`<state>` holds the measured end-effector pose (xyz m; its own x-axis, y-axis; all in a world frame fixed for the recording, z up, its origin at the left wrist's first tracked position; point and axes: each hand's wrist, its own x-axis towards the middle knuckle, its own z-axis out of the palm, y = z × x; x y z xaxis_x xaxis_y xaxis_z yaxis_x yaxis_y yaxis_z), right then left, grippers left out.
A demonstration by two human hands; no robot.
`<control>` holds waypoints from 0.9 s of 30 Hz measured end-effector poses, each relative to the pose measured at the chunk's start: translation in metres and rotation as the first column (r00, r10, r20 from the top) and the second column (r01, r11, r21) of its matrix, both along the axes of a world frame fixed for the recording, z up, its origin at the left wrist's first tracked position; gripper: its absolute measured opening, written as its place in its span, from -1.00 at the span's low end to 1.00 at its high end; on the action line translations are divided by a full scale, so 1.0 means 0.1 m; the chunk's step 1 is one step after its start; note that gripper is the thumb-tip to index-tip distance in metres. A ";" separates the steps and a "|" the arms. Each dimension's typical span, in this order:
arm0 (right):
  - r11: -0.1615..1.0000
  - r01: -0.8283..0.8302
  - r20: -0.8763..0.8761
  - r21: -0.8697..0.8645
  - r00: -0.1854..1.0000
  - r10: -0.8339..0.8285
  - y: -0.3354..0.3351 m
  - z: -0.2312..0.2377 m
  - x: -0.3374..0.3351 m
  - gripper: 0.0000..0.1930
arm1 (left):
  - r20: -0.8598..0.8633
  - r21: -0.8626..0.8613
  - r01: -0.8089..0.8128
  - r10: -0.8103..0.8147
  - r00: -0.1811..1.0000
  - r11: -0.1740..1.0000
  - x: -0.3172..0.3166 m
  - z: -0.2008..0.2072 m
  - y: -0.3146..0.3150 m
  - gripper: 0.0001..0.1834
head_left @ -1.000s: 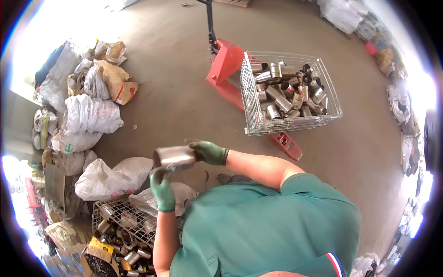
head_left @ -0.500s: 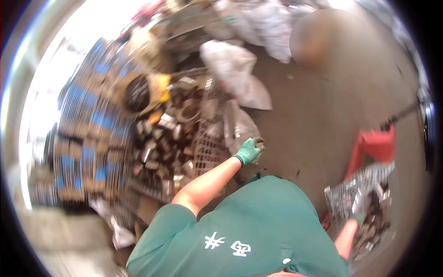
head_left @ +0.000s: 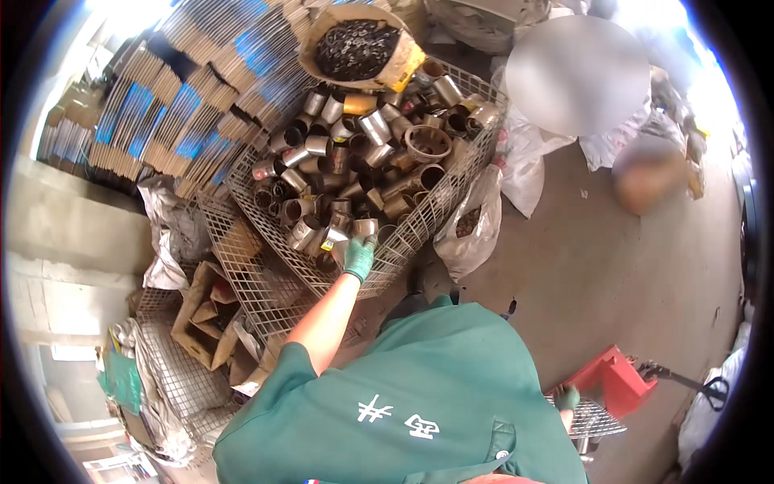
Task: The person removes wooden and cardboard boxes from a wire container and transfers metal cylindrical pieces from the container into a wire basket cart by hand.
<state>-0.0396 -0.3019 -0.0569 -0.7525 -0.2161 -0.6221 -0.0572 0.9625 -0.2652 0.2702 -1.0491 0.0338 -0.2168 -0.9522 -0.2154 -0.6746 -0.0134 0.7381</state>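
My left hand (head_left: 359,256), in a green glove, reaches over the near wall of a large wire cage (head_left: 403,262). Its fingers are closed on a short metal sleeve (head_left: 365,228). Around it lies a heap of metal sleeves (head_left: 375,127), some shiny and others brown, with one wide ring (head_left: 428,143) among them. My right hand (head_left: 568,397), also gloved, is low on the right at a smaller wire basket (head_left: 601,424). My body partly covers this hand, and its fingers cannot be made out.
An open sack of small dark pieces (head_left: 357,50) sits at the cage's far side. Stacked flat cardboard (head_left: 153,113) stands left. A translucent bag (head_left: 476,234) rests against the cage's right side. A red bin (head_left: 617,383) stands beside the small basket. Another wire cage (head_left: 189,379) is at lower left.
My view has turned left toward the large cage. My left hand has moved from outside its right side to over the sleeves. My right hand has drawn back from inside the small basket.
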 end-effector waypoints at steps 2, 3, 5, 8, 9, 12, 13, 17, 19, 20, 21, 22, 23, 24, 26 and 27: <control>0.156 0.855 0.723 -0.494 0.504 -0.473 -0.81 0.09 -0.27 -0.70 | 0.040 0.036 0.030 -0.031 0.999 0.999 -0.18 0.09 -0.17 -0.69; 0.245 0.867 0.661 -0.434 0.491 -0.567 -1.76 0.38 -0.37 -0.61 | -0.075 -0.006 -0.074 0.074 0.994 0.997 -0.03 0.03 -0.34 -0.75; 0.331 0.815 0.709 -0.475 0.578 -0.404 -2.60 0.82 -0.46 -0.59 | -0.143 0.079 -0.032 0.044 0.989 0.996 -0.06 -0.36 -0.85 -0.78; 0.396 0.729 0.684 -0.558 0.675 -0.278 -3.21 1.04 -0.41 -0.62 | -0.030 -0.030 0.091 -0.092 0.995 0.995 -0.53 -0.35 -1.57 -0.77; 0.470 0.689 0.645 -0.552 0.710 -0.283 -3.40 1.11 -0.37 -0.64 | -0.067 -0.027 0.094 -0.096 0.993 0.995 -0.68 -0.32 -1.82 -0.76; 0.636 0.601 0.595 -0.484 0.759 -0.265 -3.73 1.09 -0.24 -0.67 | 0.109 -0.231 0.185 -0.163 0.981 0.955 -1.10 -0.50 -2.75 -0.60; 0.690 0.570 0.589 -0.446 0.768 -0.254 -3.77 1.05 -0.21 -0.66 | 0.091 -0.287 0.209 -0.191 0.977 0.935 -1.24 -0.56 -3.00 -0.51; 0.797 0.497 0.528 -0.343 0.804 -0.274 -4.00 1.12 0.01 -0.62 | 0.257 -0.056 0.265 -0.243 0.936 0.963 -1.78 -0.34 -3.66 -0.27; 0.814 0.473 0.524 -0.336 0.812 -0.256 -4.25 1.17 0.06 -0.61 | 0.326 -0.096 0.316 -0.271 0.906 0.944 -1.76 -0.58 -3.98 -0.21; 0.824 0.464 0.517 -0.325 0.817 -0.257 -4.33 1.20 0.10 -0.61 | 0.328 -0.127 0.335 -0.280 0.902 0.934 -1.83 -0.59 -3.95 -0.26; 0.824 0.475 0.511 -0.310 0.814 -0.277 -4.41 1.22 0.11 -0.61 | 0.331 -0.158 0.350 -0.285 0.900 0.923 -1.87 -0.59 -3.92 -0.30; 0.839 0.438 0.511 -0.322 0.827 -0.235 -4.52 1.24 0.11 -0.60 | 0.333 -0.183 0.367 -0.294 0.896 0.912 -1.89 -0.47 -3.85 -0.56; 0.854 0.391 0.514 -0.343 0.839 -0.178 -4.66 1.24 0.08 -0.60 | 0.335 -0.178 0.365 -0.292 0.896 0.914 -1.83 -0.53 -3.81 -0.56; 0.865 0.359 0.512 -0.351 0.847 -0.144 -4.78 1.23 0.05 -0.58 | 0.285 -0.209 0.327 -0.262 0.922 0.922 -1.76 -0.59 -3.75 -0.67; 0.871 0.305 0.512 -0.385 0.856 -0.073 -5.13 1.28 0.01 -0.56 | 0.165 -0.339 0.289 -0.246 0.955 0.895 -1.59 -0.68 -3.56 -0.87; 0.862 0.292 0.516 -0.414 0.856 -0.042 -5.27 1.27 -0.02 -0.54 | 0.163 -0.347 0.307 -0.266 0.950 0.886 -1.52 -0.70 -3.42 -0.86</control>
<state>-0.0416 -0.8291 0.0704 -0.4413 -0.4684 -0.7655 0.3456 0.6985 -0.6266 0.1178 -1.3908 -0.0366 -0.4872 -0.8680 0.0960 -0.6838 0.4476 0.5762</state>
